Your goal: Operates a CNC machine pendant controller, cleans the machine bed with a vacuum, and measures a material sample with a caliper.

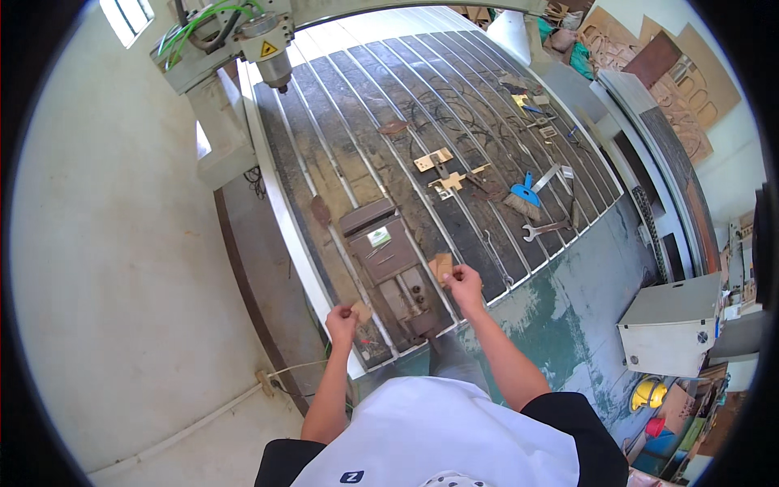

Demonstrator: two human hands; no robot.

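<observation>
My left hand [341, 325] pinches a small flat tan piece [362, 311] at the near left of the slotted machine bed [365, 146]. In my right hand [465, 289] is a larger tan, wood-coloured piece [442, 265], gripped between thumb and fingers. Between the two hands sits a brown metal machine vise [387, 258], its screw end toward me. On top of the vise lie a small white and green packet [378, 236] and thin, pin-like bits. Both held pieces are too small in view to name more exactly.
A spindle head [268, 53] hangs over the bed's far left. A blue brush [524, 196], an open-ended wrench [545, 230] and cut wooden pieces [448, 180] with clamps lie on the bed's right half. A grey cabinet [669, 329] stands at right.
</observation>
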